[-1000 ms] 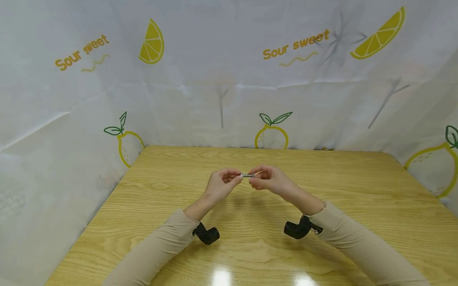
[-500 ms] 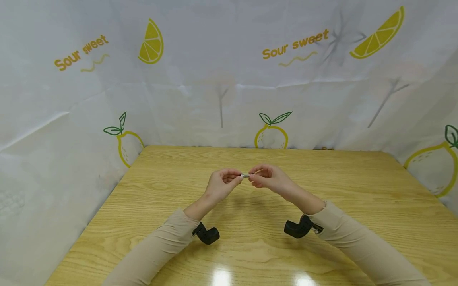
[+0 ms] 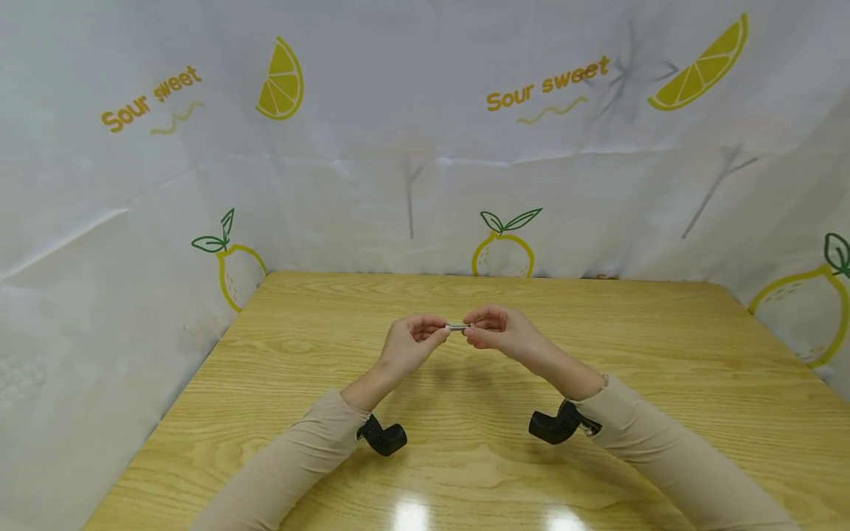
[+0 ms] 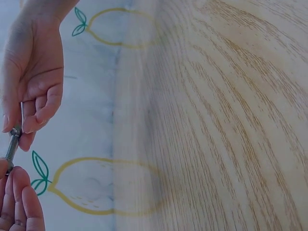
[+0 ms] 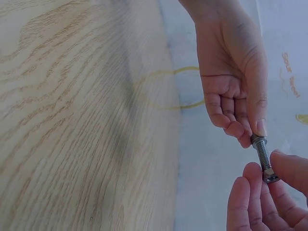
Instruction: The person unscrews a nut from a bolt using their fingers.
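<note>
A small silver bolt point(image 3: 457, 327) is held level between the two hands, above the wooden table. My left hand point(image 3: 408, 346) pinches its left end between thumb and fingers; a round collar point(image 5: 259, 139) shows at those fingertips in the right wrist view. At the other end, my right hand point(image 3: 508, 335) has thumb and fingertips around a hexagonal part point(image 5: 270, 176). Whether that part is the bolt's head or a nut, I cannot tell. Threads show along the shank between the hands. In the left wrist view, the right hand point(image 4: 41, 77) is above and the left hand point(image 4: 19, 202) below.
The light wooden table point(image 3: 319, 450) spreads under both forearms. A white curtain point(image 3: 372, 88) printed with lemons and lettering hangs behind it and at the sides. Black wrist mounts point(image 3: 385, 436) hang beneath the beige sleeves point(image 3: 299, 450).
The right fingertips closed over the bolt's right end half a second ago, then shifted slightly, showing more of the bolt now. The left hand stays nearly still.
</note>
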Demonstrator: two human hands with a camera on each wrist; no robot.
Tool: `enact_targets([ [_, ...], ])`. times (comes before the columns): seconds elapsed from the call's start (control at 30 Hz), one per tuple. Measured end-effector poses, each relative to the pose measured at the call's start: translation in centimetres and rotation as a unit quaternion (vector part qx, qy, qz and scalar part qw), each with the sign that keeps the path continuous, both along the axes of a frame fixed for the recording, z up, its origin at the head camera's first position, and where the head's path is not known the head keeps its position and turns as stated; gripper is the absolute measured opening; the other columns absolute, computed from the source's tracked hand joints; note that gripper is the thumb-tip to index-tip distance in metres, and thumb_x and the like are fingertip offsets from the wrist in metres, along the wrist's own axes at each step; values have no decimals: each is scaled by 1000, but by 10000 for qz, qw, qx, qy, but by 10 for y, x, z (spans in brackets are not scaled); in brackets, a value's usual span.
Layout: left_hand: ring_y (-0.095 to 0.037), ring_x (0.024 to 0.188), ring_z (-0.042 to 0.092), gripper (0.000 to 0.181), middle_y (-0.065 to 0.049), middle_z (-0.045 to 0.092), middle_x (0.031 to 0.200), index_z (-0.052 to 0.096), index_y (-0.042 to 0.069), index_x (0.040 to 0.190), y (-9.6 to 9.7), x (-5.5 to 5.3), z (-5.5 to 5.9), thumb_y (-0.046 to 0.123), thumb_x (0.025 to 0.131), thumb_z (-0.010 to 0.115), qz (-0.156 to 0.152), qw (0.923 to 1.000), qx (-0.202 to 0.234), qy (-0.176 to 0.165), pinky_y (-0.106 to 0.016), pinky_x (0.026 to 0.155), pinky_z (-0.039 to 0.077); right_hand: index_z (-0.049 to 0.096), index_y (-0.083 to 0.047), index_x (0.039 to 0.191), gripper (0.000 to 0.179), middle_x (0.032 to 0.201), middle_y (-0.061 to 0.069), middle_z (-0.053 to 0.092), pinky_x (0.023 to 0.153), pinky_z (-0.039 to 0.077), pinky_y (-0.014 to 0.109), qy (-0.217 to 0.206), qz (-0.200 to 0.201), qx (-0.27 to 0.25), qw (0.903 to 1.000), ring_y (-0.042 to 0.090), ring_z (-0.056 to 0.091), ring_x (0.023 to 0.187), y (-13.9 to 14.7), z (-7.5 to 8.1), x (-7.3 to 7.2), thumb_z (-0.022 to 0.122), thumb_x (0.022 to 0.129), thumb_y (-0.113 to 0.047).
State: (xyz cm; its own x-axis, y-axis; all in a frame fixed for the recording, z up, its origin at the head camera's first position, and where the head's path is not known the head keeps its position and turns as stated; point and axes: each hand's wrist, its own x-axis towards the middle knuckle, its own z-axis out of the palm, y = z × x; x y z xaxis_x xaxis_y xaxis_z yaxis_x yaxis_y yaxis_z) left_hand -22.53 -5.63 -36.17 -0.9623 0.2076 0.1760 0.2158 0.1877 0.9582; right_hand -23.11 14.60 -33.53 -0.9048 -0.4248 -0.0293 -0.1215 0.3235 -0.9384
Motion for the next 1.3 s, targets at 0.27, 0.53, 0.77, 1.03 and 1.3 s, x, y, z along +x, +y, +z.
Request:
enact_targets([
  [0.27, -31, 85, 64, 21, -20, 67, 97, 66, -1, 106, 0, 1, -1, 10, 88, 64, -20, 10000, 31, 17, -35, 75, 55, 51, 6, 123, 40, 106, 13, 63, 94, 50, 45, -108, -63, -77, 9999, 30, 62, 105, 4, -2, 0, 60, 92, -18],
  [0.53, -38, 92, 62, 22, -21, 66, 98, 65, -3, 107, -2, -1, -5, 9, 88, 63, -2, 10000, -6, 19, -22, 72, 53, 51, 6, 123, 40, 107, 11, 64, 95, 50, 45, -97, -52, -117, 9999, 25, 63, 104, 10, -9, -2, 60, 92, -19],
  [0.77, -37, 92, 62, 21, -20, 66, 98, 66, -2, 106, -4, -3, -8, 9, 88, 63, 47, 9999, 11, -102, -26, 74, 54, 50, 8, 123, 43, 120, 28, 57, 95, 50, 45, -35, -88, -38, 9999, 9, 64, 96, 15, -14, -3, 60, 92, -20],
  [1.03, -38, 94, 61, 23, -18, 66, 99, 65, -1, 109, -9, -5, -11, 11, 90, 62, 72, 9995, -124, -284, -29, 73, 54, 53, 5, 120, 37, 122, 29, 56, 95, 50, 45, 9, -94, 26, 10000, 14, 64, 100, 23, -20, -5, 61, 91, -19],
  [1.3, -32, 92, 63, 21, -15, 67, 98, 67, 3, 107, -13, -10, -18, 12, 89, 63, 155, 9983, -345, -438, -25, 70, 52, 52, 6, 122, 40, 123, 27, 58, 93, 51, 40, 29, -133, 197, 9997, 19, 64, 104, 34, -29, -11, 61, 91, -18],
])
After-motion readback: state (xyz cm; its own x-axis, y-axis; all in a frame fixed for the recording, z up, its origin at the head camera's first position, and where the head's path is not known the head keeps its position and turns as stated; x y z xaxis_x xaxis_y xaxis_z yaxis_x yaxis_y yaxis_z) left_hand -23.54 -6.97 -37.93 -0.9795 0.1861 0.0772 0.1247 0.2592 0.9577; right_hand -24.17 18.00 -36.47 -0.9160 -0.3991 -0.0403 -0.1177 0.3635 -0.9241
